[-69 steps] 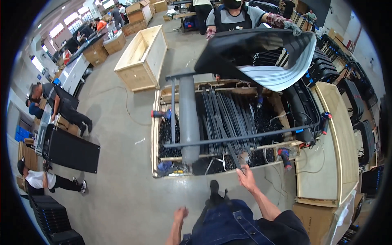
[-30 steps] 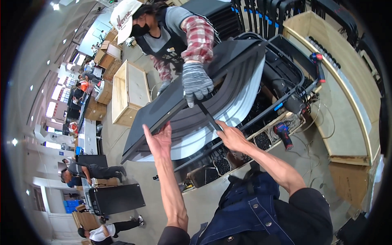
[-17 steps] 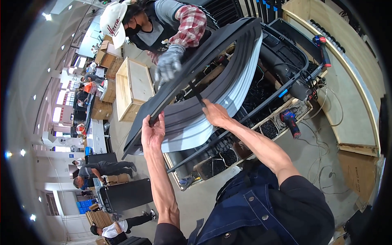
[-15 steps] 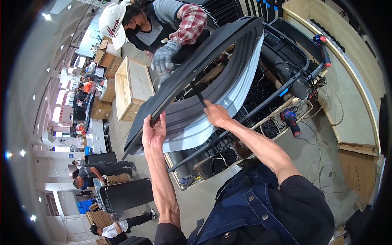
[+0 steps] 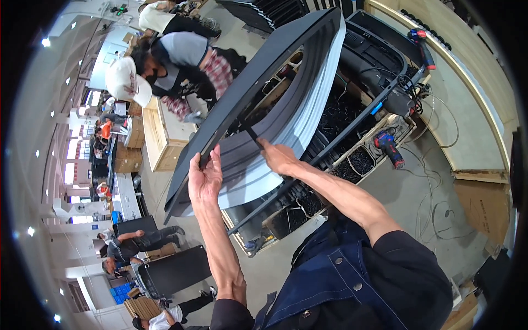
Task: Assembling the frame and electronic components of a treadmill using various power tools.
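A long dark panel (image 5: pixel 242 82) stands tilted across the middle, with a grey and silver ribbed sheet (image 5: pixel 236 190) bowed out from it in a loop. My left hand (image 5: pixel 204 179) grips the panel's near edge, fingers curled over it and palm up. My right hand (image 5: pixel 279 158) is closed around the end of a slim black bar or strap (image 5: pixel 249 130) that runs into the gap between panel and sheet. The bar's far end is hidden inside the loop. Beyond the panel a co-worker (image 5: pixel 179 60) in a white cap bends down, a gloved hand low near a wooden crate (image 5: pixel 165 135).
Under the sheet is a frame (image 5: pixel 352 137) with bins of small black parts (image 5: pixel 362 159). A red and blue power drill (image 5: pixel 389 147) rests at its right end, another drill (image 5: pixel 422 49) farther back. Cables (image 5: pixel 434 181) trail over the floor. A curved wooden bench (image 5: pixel 473 110) lines the right.
The co-worker has moved left and lower, with gloved hands gone from the panel's edge. My right hand has shifted slightly left with the bar. My left hand keeps its grip.
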A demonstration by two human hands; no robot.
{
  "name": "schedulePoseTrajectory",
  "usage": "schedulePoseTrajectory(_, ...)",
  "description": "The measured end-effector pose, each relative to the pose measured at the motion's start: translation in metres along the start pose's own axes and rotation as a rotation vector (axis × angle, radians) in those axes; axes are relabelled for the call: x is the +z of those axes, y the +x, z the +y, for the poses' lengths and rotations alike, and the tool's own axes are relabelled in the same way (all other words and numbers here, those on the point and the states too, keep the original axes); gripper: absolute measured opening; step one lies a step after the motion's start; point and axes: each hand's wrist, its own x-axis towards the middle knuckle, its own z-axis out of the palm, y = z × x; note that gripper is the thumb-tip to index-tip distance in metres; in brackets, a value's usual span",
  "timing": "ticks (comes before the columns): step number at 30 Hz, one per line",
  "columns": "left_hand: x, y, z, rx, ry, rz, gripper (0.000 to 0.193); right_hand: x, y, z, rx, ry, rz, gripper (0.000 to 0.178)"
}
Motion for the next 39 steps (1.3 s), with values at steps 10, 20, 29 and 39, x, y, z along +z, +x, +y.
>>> schedulePoseTrajectory(10, -0.041, 0.002, -0.052, 0.042, -0.002, 0.018, 0.029, 0.021, 0.005, 0.044, 0.061, 0.093, -0.094, 0.059)
schedulePoseTrajectory(20, -0.078, -0.006, -0.094, -0.046, -0.045, 0.038, 0.032, 0.03, 0.011, 0.042, 0.153, 0.306, -0.17, 0.025)
schedulePoseTrajectory(29, -0.095, -0.011, -0.115, -0.038, -0.068, 0.075, 0.034, 0.019, 0.015, 0.036, 0.17, 0.13, -0.146, 0.014)
schedulePoseTrajectory(39, -0.129, -0.007, -0.135, 0.015, -0.208, 0.15, 0.055, -0.189, -0.026, 0.098, 0.156, 1.063, 0.383, 0.031)
